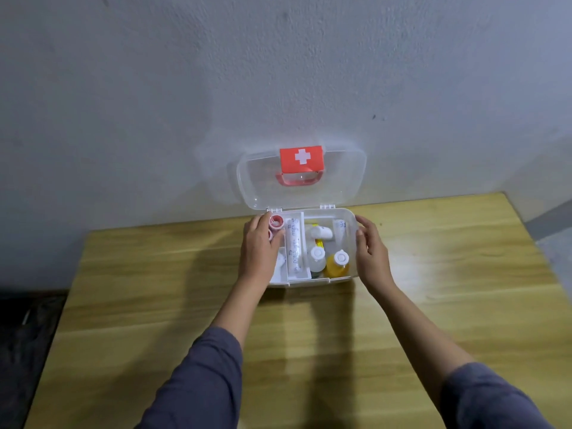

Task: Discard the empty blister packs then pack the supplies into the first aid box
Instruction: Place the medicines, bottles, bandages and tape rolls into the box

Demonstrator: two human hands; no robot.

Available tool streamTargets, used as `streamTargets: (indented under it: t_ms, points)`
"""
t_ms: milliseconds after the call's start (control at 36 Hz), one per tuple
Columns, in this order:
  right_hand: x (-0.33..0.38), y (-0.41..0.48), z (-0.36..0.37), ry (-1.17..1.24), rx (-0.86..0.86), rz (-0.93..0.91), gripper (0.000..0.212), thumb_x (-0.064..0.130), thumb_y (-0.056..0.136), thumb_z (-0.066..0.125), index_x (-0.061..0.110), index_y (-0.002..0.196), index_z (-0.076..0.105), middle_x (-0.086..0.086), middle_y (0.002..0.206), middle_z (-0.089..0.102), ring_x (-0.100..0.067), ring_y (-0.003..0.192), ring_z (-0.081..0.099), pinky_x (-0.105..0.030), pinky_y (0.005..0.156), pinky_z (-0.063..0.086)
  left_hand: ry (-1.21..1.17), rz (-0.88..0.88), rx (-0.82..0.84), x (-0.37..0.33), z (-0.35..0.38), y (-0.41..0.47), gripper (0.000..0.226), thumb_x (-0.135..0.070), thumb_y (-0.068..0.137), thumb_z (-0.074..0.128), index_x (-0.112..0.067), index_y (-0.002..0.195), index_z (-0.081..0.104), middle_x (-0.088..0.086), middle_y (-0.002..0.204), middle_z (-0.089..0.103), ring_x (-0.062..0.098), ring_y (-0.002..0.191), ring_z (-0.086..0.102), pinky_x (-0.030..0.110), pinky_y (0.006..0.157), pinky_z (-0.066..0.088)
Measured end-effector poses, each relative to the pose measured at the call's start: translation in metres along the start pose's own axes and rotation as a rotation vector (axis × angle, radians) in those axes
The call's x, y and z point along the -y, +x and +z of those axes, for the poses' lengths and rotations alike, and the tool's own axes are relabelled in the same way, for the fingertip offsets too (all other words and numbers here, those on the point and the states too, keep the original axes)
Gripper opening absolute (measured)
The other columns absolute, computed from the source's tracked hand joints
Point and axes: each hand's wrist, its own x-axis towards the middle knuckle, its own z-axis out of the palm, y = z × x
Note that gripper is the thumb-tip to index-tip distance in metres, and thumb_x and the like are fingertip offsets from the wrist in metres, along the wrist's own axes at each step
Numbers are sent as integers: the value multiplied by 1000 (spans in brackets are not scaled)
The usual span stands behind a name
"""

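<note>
Both sleeves reach across the wooden table point(154, 274). The left hand point(258, 249) rests over the first aid box point(349, 216), fingers loosely curled beside a red tape roll point(275, 221). The right hand point(371, 252) cups the box's side, fingers apart. Bottles point(339, 264) lie between the fingers; the lid point(340, 178) stands open beyond.

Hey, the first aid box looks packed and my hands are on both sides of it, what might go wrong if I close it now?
The two bottles stand upright at the front of the box, so the lid may catch on their caps and not latch. Your left hand lies over the tray with the red tape rolls; lifting it carelessly might knock them out of place. The box sits near the table's back edge, so a push from your right hand might slide it toward the wall.
</note>
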Motion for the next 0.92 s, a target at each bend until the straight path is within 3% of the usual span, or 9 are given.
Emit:
streamTargets:
  t_ms: [83, 167, 278, 500, 639, 750, 861, 917]
  points:
    - [0, 0, -1, -7, 4, -1, 32, 15, 99, 34, 20, 128, 47, 2, 124, 56, -13, 106, 51, -2, 77, 38, 21, 29, 19, -1, -3, -4, 48, -18, 86, 63, -2, 129, 49, 16, 125, 54, 30, 117, 46, 23, 94, 34]
    - [1, 0, -2, -2, 16, 1, 32, 14, 99, 33, 20, 128, 47, -2, 126, 57, -14, 106, 52, -12, 78, 39, 25, 77, 17, 3, -7, -12, 47, -13, 84, 65, -4, 128, 51, 14, 126, 54, 29, 117, 47, 16, 96, 29]
    - [1, 0, -2, 3, 28, 12, 33, 15, 99, 33, 21, 128, 46, -3, 126, 57, -16, 105, 52, -25, 83, 37, 76, 136, 19, 10, -11, -22, 44, -9, 85, 63, -10, 128, 54, 8, 117, 58, 25, 107, 50, 22, 90, 41]
    - [3, 1, -4, -36, 52, 29, 32, 17, 99, 34, 20, 129, 45, -4, 124, 59, -18, 102, 54, -26, 82, 38, 110, 182, 52, -1, -10, -8, 32, -10, 87, 59, -9, 119, 61, 8, 117, 61, 27, 108, 49, 28, 90, 42]
    - [4, 1, -4, -49, 53, 26, 31, 16, 99, 34, 19, 128, 45, -5, 123, 59, -18, 100, 54, -27, 80, 38, 134, 178, 25, 0, -9, 3, 21, -14, 90, 57, -7, 107, 68, 9, 101, 64, 26, 96, 52, 30, 79, 43]
    - [3, 2, -3, -39, 51, 29, 32, 17, 99, 34, 20, 129, 45, -6, 121, 60, -21, 102, 57, -27, 79, 40, 190, 219, 19, 3, -11, 3, 13, -2, 84, 60, -2, 93, 70, 11, 92, 65, 29, 87, 56, 37, 70, 50]
    - [4, 2, -4, -59, 47, 12, 32, 17, 99, 34, 19, 129, 45, -4, 122, 59, -18, 99, 54, -20, 71, 41, 148, 209, 33, 6, -9, 2, 16, 2, 81, 59, 0, 93, 69, 11, 93, 64, 27, 89, 54, 36, 74, 49]
    - [5, 2, -4, -76, 47, -1, 32, 16, 99, 35, 17, 129, 46, -4, 124, 58, -19, 104, 54, -19, 76, 42, 95, 188, 25, 5, -10, 0, 16, 1, 82, 59, -1, 95, 69, 10, 97, 63, 23, 94, 52, 33, 77, 49]
